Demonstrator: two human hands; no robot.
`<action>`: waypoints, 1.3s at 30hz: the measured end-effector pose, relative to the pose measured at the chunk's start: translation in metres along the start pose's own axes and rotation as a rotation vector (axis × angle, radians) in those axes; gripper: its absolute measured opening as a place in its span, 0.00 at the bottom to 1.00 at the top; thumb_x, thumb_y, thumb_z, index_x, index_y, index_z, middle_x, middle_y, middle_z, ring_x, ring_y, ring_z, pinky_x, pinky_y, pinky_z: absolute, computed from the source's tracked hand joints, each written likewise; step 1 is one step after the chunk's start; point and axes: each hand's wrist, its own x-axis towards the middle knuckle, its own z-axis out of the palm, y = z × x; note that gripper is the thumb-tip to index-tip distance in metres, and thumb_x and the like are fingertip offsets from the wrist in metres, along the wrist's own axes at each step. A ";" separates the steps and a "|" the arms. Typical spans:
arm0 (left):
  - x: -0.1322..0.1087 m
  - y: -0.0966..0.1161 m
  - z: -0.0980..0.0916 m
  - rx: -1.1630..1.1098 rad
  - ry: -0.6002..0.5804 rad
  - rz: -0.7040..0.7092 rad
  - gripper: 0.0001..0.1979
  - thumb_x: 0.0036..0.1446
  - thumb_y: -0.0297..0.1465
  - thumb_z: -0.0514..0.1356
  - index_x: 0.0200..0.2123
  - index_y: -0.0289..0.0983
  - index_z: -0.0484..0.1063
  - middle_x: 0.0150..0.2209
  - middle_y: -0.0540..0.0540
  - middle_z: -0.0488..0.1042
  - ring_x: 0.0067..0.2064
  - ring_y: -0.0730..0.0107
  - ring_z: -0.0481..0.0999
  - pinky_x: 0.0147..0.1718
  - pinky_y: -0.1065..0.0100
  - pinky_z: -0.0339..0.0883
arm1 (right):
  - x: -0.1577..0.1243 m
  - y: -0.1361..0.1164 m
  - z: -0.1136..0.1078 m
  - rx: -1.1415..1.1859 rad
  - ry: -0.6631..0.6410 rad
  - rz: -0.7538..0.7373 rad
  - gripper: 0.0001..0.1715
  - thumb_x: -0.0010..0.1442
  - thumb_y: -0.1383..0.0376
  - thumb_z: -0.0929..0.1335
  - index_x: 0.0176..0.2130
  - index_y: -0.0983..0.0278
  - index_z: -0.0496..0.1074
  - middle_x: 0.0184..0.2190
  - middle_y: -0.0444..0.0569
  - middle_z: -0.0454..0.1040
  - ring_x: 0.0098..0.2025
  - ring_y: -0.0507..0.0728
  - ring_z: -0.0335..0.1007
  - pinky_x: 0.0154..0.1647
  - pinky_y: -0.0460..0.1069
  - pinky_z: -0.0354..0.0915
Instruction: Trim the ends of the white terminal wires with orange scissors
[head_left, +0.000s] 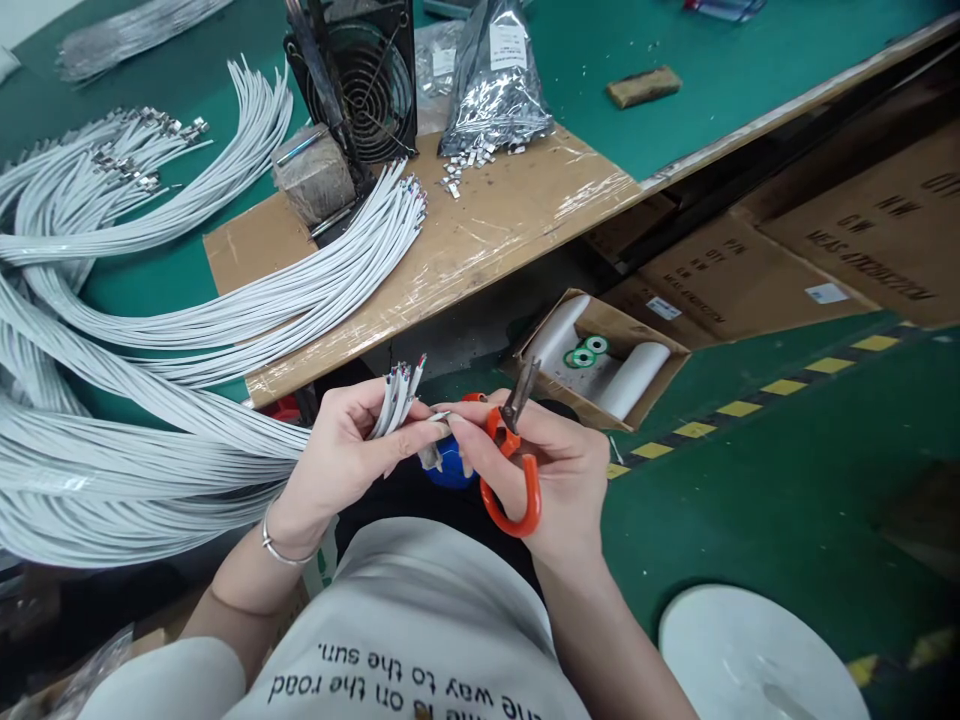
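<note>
My left hand [360, 430] is closed around a small bunch of white cables [400, 395], whose cut ends show coloured wires. Between the thumb and fingers of both hands one cable end is pinched, its tip mostly hidden. Orange-handled scissors [517, 430] hang on the fingers of my right hand [544, 455], blades pointing up and away. Below the fingertips a round blue object [452, 465] shows in part. To the left, a thick bundle of white cables [150, 460] runs off the bench towards my left hand.
On the bench [570, 80] lie more cable bundles [337, 290], a black fan [367, 85], a taped block [315, 175] and a bag of metal parts [499, 90]. Below stands an open carton [652, 385] with rolls. A white round stool [757, 655] is at lower right.
</note>
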 end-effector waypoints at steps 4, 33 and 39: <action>0.000 0.000 0.000 0.032 0.017 0.000 0.14 0.54 0.37 0.79 0.27 0.36 0.81 0.20 0.52 0.71 0.21 0.77 0.63 0.21 0.72 0.57 | 0.001 -0.002 -0.001 -0.023 0.006 -0.013 0.07 0.61 0.68 0.77 0.35 0.57 0.89 0.22 0.43 0.74 0.24 0.52 0.66 0.25 0.48 0.65; -0.003 0.009 -0.002 0.128 -0.069 0.017 0.12 0.57 0.33 0.76 0.27 0.36 0.80 0.21 0.53 0.69 0.22 0.77 0.62 0.22 0.71 0.53 | 0.018 -0.019 -0.026 -0.103 -0.283 0.136 0.06 0.59 0.63 0.80 0.30 0.60 0.87 0.21 0.43 0.75 0.23 0.50 0.65 0.23 0.46 0.61; -0.010 -0.004 0.005 0.223 0.039 0.152 0.11 0.67 0.34 0.69 0.31 0.38 0.77 0.20 0.54 0.71 0.22 0.76 0.65 0.23 0.72 0.60 | 0.009 -0.009 -0.007 0.015 -0.067 0.136 0.12 0.55 0.64 0.81 0.24 0.61 0.82 0.19 0.42 0.73 0.21 0.50 0.65 0.21 0.46 0.64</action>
